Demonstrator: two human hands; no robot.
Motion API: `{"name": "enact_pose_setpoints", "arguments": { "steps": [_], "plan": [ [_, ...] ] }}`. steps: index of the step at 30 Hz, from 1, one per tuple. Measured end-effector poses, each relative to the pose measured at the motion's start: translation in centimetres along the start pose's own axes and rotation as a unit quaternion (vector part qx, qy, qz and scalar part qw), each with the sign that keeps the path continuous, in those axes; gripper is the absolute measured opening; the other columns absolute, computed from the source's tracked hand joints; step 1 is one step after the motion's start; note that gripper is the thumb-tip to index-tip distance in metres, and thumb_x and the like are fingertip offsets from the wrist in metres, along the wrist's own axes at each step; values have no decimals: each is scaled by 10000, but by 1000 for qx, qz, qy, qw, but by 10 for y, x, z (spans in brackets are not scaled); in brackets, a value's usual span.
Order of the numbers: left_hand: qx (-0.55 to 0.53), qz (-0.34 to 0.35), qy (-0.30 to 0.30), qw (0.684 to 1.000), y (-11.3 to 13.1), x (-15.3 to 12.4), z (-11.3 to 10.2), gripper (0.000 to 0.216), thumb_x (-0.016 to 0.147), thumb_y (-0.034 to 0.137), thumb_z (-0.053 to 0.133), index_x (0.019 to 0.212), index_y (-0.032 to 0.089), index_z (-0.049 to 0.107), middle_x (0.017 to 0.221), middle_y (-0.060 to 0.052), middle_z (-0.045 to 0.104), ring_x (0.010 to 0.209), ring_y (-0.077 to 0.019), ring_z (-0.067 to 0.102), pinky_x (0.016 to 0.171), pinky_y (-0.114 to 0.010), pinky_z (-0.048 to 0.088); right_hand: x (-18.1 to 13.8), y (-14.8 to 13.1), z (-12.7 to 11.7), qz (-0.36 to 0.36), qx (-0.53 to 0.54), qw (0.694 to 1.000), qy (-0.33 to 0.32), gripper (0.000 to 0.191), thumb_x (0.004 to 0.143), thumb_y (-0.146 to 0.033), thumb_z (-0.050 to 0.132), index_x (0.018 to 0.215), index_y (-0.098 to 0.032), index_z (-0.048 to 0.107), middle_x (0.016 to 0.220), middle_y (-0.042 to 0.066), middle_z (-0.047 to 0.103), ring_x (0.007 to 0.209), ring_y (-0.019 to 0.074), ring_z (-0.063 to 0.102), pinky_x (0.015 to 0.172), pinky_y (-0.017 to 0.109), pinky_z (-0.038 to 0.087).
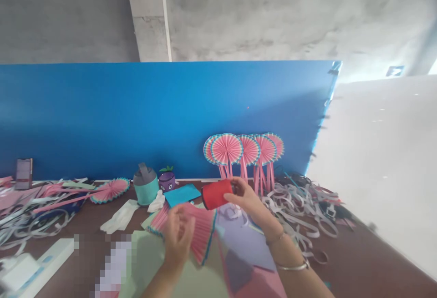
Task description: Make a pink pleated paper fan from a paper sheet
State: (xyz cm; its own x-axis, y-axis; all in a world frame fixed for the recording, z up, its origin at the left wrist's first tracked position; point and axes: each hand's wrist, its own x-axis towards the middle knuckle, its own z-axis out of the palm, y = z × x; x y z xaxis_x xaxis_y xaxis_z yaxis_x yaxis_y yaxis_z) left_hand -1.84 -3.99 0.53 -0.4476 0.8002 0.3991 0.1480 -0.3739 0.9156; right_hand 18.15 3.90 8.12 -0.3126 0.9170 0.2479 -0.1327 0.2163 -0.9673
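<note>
The right forearm [293,252] ends in fingers [236,198] clasping a red cylinder [215,194]; whether curled left fingers [176,221] grip pleated paper [204,234] is unclear.

No lettering, brand or number is legible. A small blue-and-white sign [395,71] is located at the upper right, below the concrete ceiling [273,11]; its pale marking is too blurred to be read with certainty.

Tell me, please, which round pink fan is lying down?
The lying fan is just left of the teal bottle; the other round fans stand upright before the blue panel.
</note>
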Motion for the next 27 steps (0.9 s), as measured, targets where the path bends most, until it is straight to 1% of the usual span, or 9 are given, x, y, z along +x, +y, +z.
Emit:
{"name": "enact_pose_setpoints", "arguments": {
  "steps": [2, 4, 7, 12, 15, 17, 20, 23, 27],
  "plan": [
    [-79, 41, -15, 996, 8, -8, 7, 793, 637, 335, 784, 1345, 250, 436, 1313, -104, 527, 1195, -279, 502, 971, -345, 388, -4, -1, 9, -7, -97, 995, -21, 464, 613, -236, 784, 1019, -204, 562, 915, 6, 604, 781, 150, 561, 685, 267, 459],
    [-113, 5, -55, 992, 11, -11, 11, 887, 600, 273, 823, 1382, 268, 405, 1438, -106, 421, 1312, -301, 405, 1053, -372, 335, -8, -5, 15, -9, -154, 987, -53, 492, 600, -232, 788, 1032, -207, 555, 911, 3, 589, 759, 145, 546, 657, 264, 454],
    [-175, -88, -107, 975, 10, -7, 12, 705, 615, 245, 818, 1264, 239, 542, 1385, -112, 496, 1278, -315, 461, 1031, -379, 388, -11, -15, 17, -38, -209, 973, -88, 426, 656, -336, 768, 1023, -203, 596, 905, 22, 598, 748, 157, 541, 650, 283, 459],
    [-329, -189, -99, 920, 0, 1, 4, 517, 680, 307, 787, 1164, 245, 617, 1237, -79, 644, 1150, -277, 589, 958, -367, 480, -10, -23, 10, -92, -168, 981, 25, 423, 856, -518, 532, 1135, -218, 637, 1179, 96, 584, 1044, 224, 544, 964, 397, 405],
    [-424, -231, -134, 866, -7, 3, -2, 393, 747, 297, 741, 1124, 231, 652, 1183, -67, 683, 1091, -256, 632, 949, -370, 502, -9, -9, 14, -22, -51, 996, -67, 498, 891, -552, 455, 1263, -241, 568, 1291, 87, 567, 1172, 229, 522, 1029, 412, 364],
    [-478, -241, -174, 827, -11, 7, -5, 304, 819, 295, 668, 1106, 194, 670, 1163, -82, 694, 1082, -250, 640, 954, -362, 507, -7, 2, 15, 27, -27, 986, -163, 505, 870, -514, 501, 1293, -242, 538, 1232, 83, 609, 1023, 213, 612, 927, 393, 444],
    [-542, -218, -217, 782, -15, 13, -10, 286, 909, 274, 534, 1145, 174, 661, 1150, -106, 698, 1076, -249, 647, 945, -351, 518, -5, 12, 9, 98, -139, 957, -235, 488, 769, -373, 635, 1234, -232, 590, 942, 44, 691, 689, 143, 611, 633, 274, 472],
    [-576, -184, -220, 766, -13, 20, -16, 386, 945, 288, 450, 1310, 202, 542, 1202, -129, 668, 1094, -255, 638, 938, -349, 522, -3, 12, -8, 133, -291, 915, -246, 233, 695, -244, 649, 899, -176, 739, 688, 10, 665, 611, 118, 550, 554, 217, 406],
    [-599, -218, -232, 734, -7, 24, -24, 509, 980, 388, 298, 1444, 184, 345, 1314, -187, 576, 1018, -239, 677, 879, -328, 551, 1, 13, -36, 170, -380, 885, -209, 80, 610, -197, 651, 613, -164, 724, 532, -21, 586, 546, 107, 489, 510, 213, 343]
  ]
}}
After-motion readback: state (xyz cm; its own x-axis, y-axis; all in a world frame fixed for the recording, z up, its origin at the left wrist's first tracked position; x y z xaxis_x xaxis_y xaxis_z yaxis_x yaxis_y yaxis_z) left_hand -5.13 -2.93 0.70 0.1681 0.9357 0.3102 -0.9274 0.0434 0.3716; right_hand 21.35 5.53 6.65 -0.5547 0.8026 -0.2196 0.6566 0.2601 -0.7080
